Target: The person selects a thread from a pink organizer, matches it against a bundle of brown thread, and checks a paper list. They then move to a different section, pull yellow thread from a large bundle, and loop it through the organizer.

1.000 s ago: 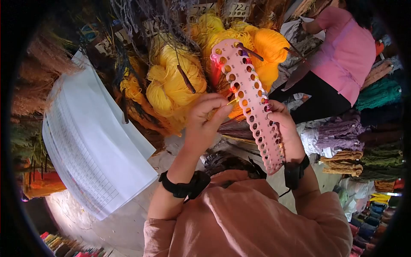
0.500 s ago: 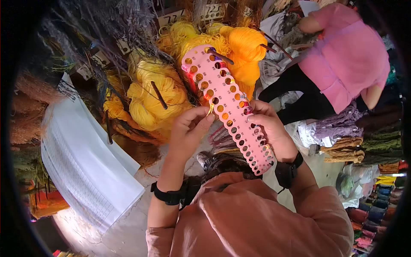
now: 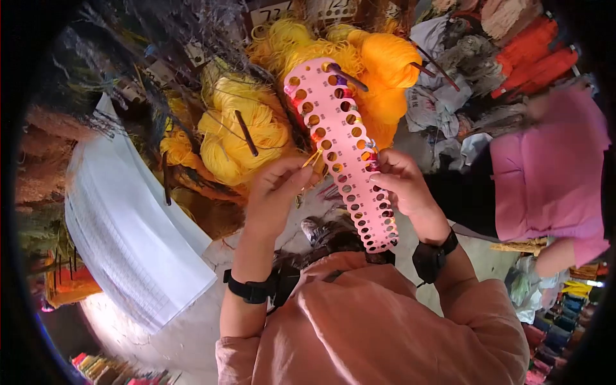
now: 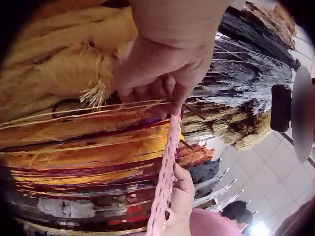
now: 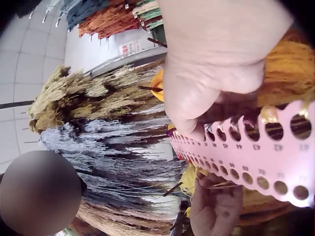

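A long pink thread card [image 3: 343, 154], with numbered holes along both scalloped edges, is tilted in front of me. My right hand [image 3: 409, 186] grips its right edge, thumb [image 5: 189, 125] on the printed face and the other fingers behind. Coloured threads are looped through several holes. At the opposite edge, my left hand [image 3: 274, 189] pinches a yellow thread [image 3: 312, 158] between thumb and index finger beside a hole. In the left wrist view, long thin strands run from that pinch [image 4: 170, 103] across to the left.
Yellow skeins [image 3: 240, 131] and an orange skein [image 3: 385, 64] hang on pegs behind the card. Printed sheets [image 3: 138, 237] hang at left. A person in a pink top [image 3: 545, 173] stands close at right. Grey skeins [image 5: 118, 152] and more yarn surround the spot.
The card has turned more upright, its lower end moving left. My left hand still pinches the yellow thread, now drawn out beside the card's edge. The person in pink has moved nearer on the right.
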Tool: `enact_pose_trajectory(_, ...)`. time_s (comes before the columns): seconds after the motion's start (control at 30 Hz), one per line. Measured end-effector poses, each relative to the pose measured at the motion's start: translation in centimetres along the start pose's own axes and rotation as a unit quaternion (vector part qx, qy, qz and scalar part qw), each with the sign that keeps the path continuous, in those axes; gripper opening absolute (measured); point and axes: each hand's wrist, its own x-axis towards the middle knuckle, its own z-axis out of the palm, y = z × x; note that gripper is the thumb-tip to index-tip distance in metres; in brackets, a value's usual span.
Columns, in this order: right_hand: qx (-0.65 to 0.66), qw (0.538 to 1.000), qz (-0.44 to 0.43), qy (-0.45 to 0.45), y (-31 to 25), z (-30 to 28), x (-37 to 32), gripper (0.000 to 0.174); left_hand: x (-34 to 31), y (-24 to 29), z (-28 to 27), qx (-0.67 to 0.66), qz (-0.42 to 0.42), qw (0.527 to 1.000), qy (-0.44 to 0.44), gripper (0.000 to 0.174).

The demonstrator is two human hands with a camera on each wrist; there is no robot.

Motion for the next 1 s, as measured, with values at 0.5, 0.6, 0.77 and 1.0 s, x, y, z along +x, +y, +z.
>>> enact_pose_trajectory(0.5, 0.003, 1.0, -0.023, -0.013, 0.9, 0.2, 1.3, 0.011, -0.9, 0.4, -0.1, -0.068, -0.001, 0.997, -0.043, 0.022)
enact_pose_trajectory(0.6, -0.013, 0.999, -0.026, 0.016, 1.4, -0.1, 1.2, 0.009, -1.1, 1.3, 0.7, -0.022, -0.053, 0.998, -0.002, 0.019)
enact_pose_trajectory(0.77, -0.052, 0.99, 0.028, 0.131, 1.0, 0.7, 1.6, 0.029, -0.2, 0.9, -0.1, 0.083, -0.067, 0.994, -0.03, 0.023)
enact_pose_trajectory(1.0, -0.101, 0.99, -0.063, 0.079, 2.6, -1.1, 1.9, 0.03, -0.3, 1.2, 0.6, 0.083, -0.03, 0.996, -0.01, 0.016)
